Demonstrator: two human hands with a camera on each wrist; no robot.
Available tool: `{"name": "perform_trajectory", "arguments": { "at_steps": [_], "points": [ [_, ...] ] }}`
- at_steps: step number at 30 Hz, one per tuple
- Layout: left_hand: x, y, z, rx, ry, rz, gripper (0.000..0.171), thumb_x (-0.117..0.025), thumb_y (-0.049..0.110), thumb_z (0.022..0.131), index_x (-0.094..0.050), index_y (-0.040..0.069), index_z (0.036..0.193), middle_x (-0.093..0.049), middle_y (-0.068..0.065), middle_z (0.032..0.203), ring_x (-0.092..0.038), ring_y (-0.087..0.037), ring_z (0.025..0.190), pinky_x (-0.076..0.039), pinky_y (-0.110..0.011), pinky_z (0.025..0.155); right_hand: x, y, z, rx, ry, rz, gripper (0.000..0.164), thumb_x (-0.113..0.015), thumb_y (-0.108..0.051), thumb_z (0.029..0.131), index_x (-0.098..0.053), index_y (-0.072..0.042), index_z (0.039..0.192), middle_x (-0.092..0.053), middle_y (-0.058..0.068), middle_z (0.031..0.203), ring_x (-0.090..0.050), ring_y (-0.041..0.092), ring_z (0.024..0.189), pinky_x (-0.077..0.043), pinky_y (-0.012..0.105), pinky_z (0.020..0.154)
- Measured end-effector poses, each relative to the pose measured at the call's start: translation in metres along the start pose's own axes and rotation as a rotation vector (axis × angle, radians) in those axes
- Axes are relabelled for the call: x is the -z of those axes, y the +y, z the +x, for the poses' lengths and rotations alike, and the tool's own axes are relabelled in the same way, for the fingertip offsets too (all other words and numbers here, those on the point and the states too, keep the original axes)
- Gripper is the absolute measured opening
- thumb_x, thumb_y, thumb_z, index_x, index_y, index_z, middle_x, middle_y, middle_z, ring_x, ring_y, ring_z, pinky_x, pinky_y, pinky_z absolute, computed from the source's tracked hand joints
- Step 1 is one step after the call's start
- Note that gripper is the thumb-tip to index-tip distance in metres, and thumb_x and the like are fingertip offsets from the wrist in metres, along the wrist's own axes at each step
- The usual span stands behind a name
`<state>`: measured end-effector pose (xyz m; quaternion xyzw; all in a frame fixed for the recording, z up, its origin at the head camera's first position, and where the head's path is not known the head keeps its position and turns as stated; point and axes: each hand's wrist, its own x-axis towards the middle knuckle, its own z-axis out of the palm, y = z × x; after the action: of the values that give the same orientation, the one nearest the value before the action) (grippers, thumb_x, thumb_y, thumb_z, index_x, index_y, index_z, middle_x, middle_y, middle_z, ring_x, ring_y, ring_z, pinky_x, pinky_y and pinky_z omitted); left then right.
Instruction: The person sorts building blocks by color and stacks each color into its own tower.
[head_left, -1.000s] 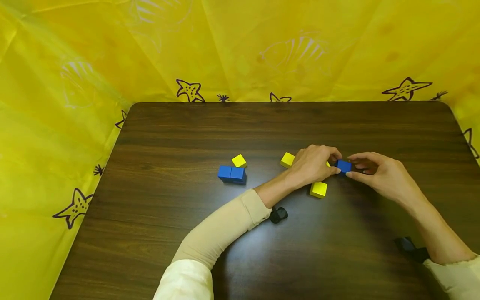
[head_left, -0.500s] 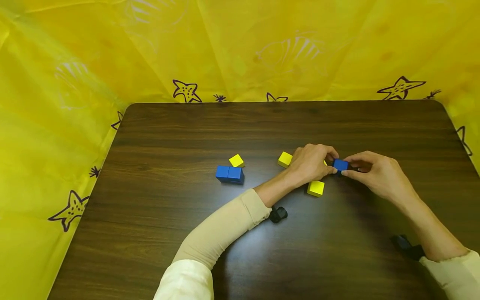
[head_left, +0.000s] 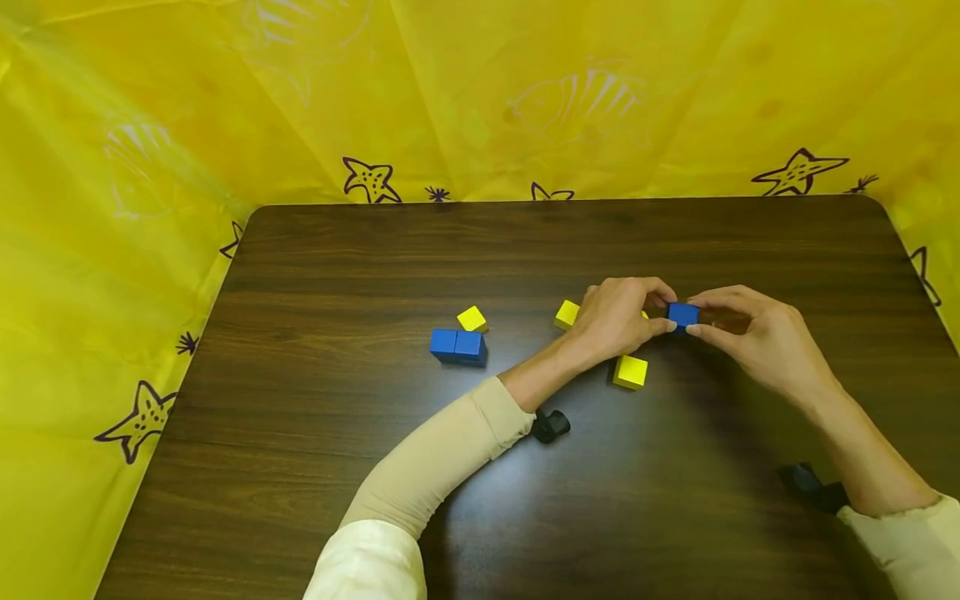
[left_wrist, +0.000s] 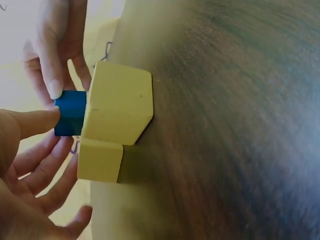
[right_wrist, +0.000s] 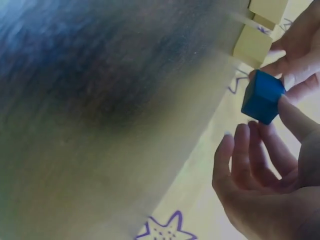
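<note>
A blue cube is held between both hands toward the right of the table. My left hand pinches its left side with thumb and fingers, while my right hand pinches the right side. In the right wrist view the blue cube seems raised off the tabletop. Close to the left hand lie a yellow cube in front and another yellow cube to its left. Behind the left fingers a further yellow cube is mostly hidden. Yellow blocks also appear beside the blue cube in the left wrist view.
Farther left, blue cubes stand side by side, with a yellow cube just behind them. The dark wooden table meets a yellow patterned cloth at its back edge. Black wrist devices hang under both forearms.
Both hands have lifted the blue cube slightly and moved it a little away from the person. The right fingers have closed in on it. The other cubes stay put; the view shifts slightly.
</note>
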<state>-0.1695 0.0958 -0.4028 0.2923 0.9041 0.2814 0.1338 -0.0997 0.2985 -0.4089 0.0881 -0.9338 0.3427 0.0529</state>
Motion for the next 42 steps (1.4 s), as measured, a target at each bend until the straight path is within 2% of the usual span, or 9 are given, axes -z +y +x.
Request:
{"name": "perform_trajectory", "arguments": {
  "at_steps": [6, 15, 21, 25, 31, 34, 38, 42],
  "points": [
    [0.007, -0.002, -0.001, 0.006, -0.017, -0.087, 0.032, -0.077, 0.036, 0.088, -0.070, 0.027, 0.118, -0.070, 0.016, 0.102, -0.063, 0.000, 0.096, -0.045, -0.019, 0.078, 0.001, -0.005, 0.000, 0.039, 0.022, 0.019, 0.028, -0.079, -0.006, 0.085, -0.073, -0.013, 0.112, -0.067, -0.001, 0.113, -0.058, -0.008, 0.091, -0.043, 0.004, 0.077],
    [0.024, -0.006, -0.012, -0.044, -0.021, -0.131, 0.034, -0.080, 0.035, 0.085, -0.072, 0.025, 0.117, -0.071, 0.013, 0.101, -0.062, -0.001, 0.091, -0.044, -0.016, 0.074, 0.002, -0.024, 0.001, 0.106, 0.055, 0.067, 0.032, -0.079, 0.000, 0.082, -0.073, -0.010, 0.111, -0.067, 0.001, 0.111, -0.062, -0.003, 0.092, -0.045, 0.006, 0.081],
    [0.037, -0.011, -0.024, -0.080, -0.015, -0.167, 0.033, -0.079, 0.033, 0.087, -0.072, 0.023, 0.118, -0.070, 0.011, 0.109, -0.062, -0.002, 0.097, -0.044, -0.014, 0.078, -0.001, -0.039, 0.002, 0.140, 0.086, 0.116, 0.038, -0.080, 0.007, 0.078, -0.074, -0.008, 0.112, -0.068, 0.004, 0.114, -0.061, -0.004, 0.099, -0.047, 0.008, 0.083],
    [0.046, -0.014, -0.032, -0.082, -0.006, -0.180, 0.033, -0.079, 0.033, 0.087, -0.073, 0.022, 0.117, -0.071, 0.011, 0.110, -0.062, -0.002, 0.101, -0.044, -0.015, 0.081, -0.004, -0.048, 0.003, 0.152, 0.095, 0.155, 0.039, -0.081, 0.008, 0.076, -0.074, -0.006, 0.112, -0.067, 0.004, 0.119, -0.060, -0.005, 0.103, -0.047, 0.009, 0.085],
    [0.054, -0.016, -0.043, -0.102, 0.012, -0.193, 0.033, -0.078, 0.031, 0.087, -0.072, 0.021, 0.118, -0.070, 0.011, 0.111, -0.060, -0.001, 0.101, -0.044, -0.014, 0.084, -0.008, -0.056, 0.003, 0.159, 0.105, 0.204, 0.039, -0.082, 0.009, 0.074, -0.075, -0.005, 0.109, -0.067, 0.004, 0.117, -0.061, -0.001, 0.105, -0.048, 0.012, 0.086],
    [0.058, -0.018, -0.050, -0.120, 0.029, -0.209, 0.033, -0.079, 0.029, 0.087, -0.072, 0.019, 0.118, -0.069, 0.010, 0.106, -0.060, 0.000, 0.089, -0.045, -0.015, 0.076, -0.011, -0.060, 0.003, 0.164, 0.104, 0.231, 0.040, -0.082, 0.009, 0.075, -0.075, -0.008, 0.110, -0.067, 0.003, 0.115, -0.061, 0.002, 0.105, -0.048, 0.013, 0.087],
    [0.062, -0.023, -0.058, -0.180, 0.077, -0.218, 0.033, -0.080, 0.026, 0.086, -0.073, 0.016, 0.116, -0.069, 0.007, 0.100, -0.056, -0.001, 0.072, -0.045, -0.018, 0.062, -0.015, -0.065, 0.004, 0.175, 0.106, 0.261, 0.042, -0.082, 0.009, 0.075, -0.075, -0.011, 0.111, -0.067, 0.002, 0.111, -0.062, 0.008, 0.104, -0.048, 0.016, 0.088],
    [0.068, -0.030, -0.066, -0.193, 0.107, -0.215, 0.033, -0.081, 0.027, 0.085, -0.073, 0.017, 0.115, -0.068, 0.009, 0.099, -0.056, -0.002, 0.073, -0.044, -0.019, 0.062, -0.021, -0.072, 0.006, 0.169, 0.096, 0.293, 0.043, -0.082, 0.007, 0.075, -0.075, -0.014, 0.112, -0.069, 0.000, 0.106, -0.063, 0.011, 0.101, -0.048, 0.017, 0.087]
  ]
}}
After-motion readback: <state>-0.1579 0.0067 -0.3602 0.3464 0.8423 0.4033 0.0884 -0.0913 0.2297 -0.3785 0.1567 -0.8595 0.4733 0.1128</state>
